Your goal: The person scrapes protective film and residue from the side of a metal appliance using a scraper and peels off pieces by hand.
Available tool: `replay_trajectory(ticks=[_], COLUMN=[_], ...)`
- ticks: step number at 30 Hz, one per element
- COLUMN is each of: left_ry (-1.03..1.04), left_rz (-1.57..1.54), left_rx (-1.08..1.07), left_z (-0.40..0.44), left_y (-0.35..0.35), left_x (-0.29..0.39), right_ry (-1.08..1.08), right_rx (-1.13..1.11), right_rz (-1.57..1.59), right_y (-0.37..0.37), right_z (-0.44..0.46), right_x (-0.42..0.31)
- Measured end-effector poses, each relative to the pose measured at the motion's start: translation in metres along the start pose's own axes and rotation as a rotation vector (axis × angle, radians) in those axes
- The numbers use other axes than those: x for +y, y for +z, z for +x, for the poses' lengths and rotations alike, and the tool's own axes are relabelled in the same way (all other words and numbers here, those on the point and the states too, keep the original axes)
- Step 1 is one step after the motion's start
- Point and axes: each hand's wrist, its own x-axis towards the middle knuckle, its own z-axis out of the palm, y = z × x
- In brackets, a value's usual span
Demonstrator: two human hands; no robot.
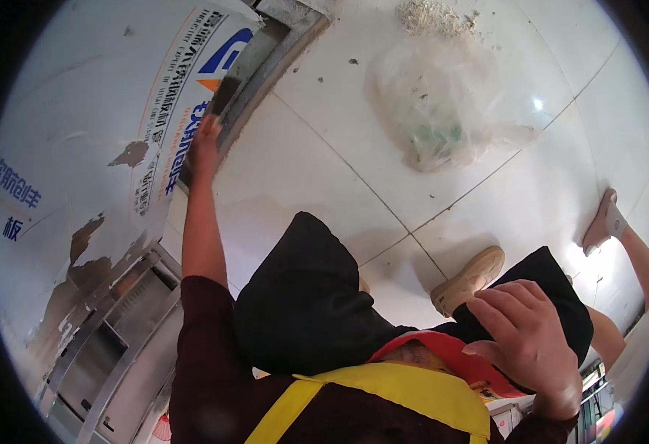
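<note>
My left hand [204, 144] reaches forward along the edge of a white-wrapped panel [88, 89] with blue printing. Its fingers are closed round a dark brown piece [225, 95] that looks like a handle; its far end cannot be told from the grey metal behind it. Beside the hand runs a grimy metal ledge [265, 96] above the floor. My right hand [520, 333] is over my right knee, fingers bent loosely and thumb apart, with nothing visible in it.
On the tiled floor lie a clear plastic bag [435, 111] with something green inside and a heap of pale crumbs [435, 16]. A metal rack [110, 340] stands at lower left. Another person's foot [602, 222] is at the right, near my tan shoe [468, 281].
</note>
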Motion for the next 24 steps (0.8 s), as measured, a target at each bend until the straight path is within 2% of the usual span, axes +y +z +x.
replay_trajectory(ticks=[1, 2, 5, 7, 10, 12, 15, 18, 19, 22, 24], left_ry=[-0.017, -0.037, -0.123, -0.039, 0.161, 0.280, 0.255, 0.409, 0.314, 0.224, 0.256], left_rz=[-0.104, -0.210, 0.204, 0.195, 0.225, 0.128, -0.002, 0.032, 0.074, 0.078, 0.027], left_rx=[-0.004, -0.006, -0.216, -0.140, -0.190, -0.103, -0.027, -0.013, -0.061, -0.110, -0.051], left_z=[0.001, -0.004, 0.009, 0.029, 0.071, 0.099, 0.113, 0.152, 0.157, 0.173, 0.170], left_y=[-0.003, -0.006, -0.022, -0.008, 0.006, 0.031, 0.053, 0.077, 0.077, 0.088, 0.094], left_x=[-0.040, -0.050, -0.037, -0.051, -0.059, -0.081, -0.046, -0.055, -0.046, -0.043, -0.043], right_ry=[0.001, 0.000, -0.013, -0.006, 0.022, 0.042, 0.054, 0.052, 0.056, 0.070, 0.076], right_rx=[-0.003, -0.008, -0.019, -0.028, -0.055, -0.070, -0.085, -0.081, -0.078, -0.064, -0.056], right_rz=[-0.002, -0.006, -0.002, 0.006, 0.024, 0.035, 0.030, 0.032, 0.035, 0.043, 0.046], right_y=[0.001, 0.001, 0.003, 0.003, 0.001, 0.001, -0.001, 0.000, -0.001, 0.000, 0.004], right_z=[0.002, 0.004, 0.013, 0.018, 0.022, 0.025, 0.028, 0.028, 0.028, 0.026, 0.021], right_x=[0.000, 0.001, 0.003, 0.004, 0.004, 0.005, 0.007, 0.009, 0.010, 0.013, 0.017])
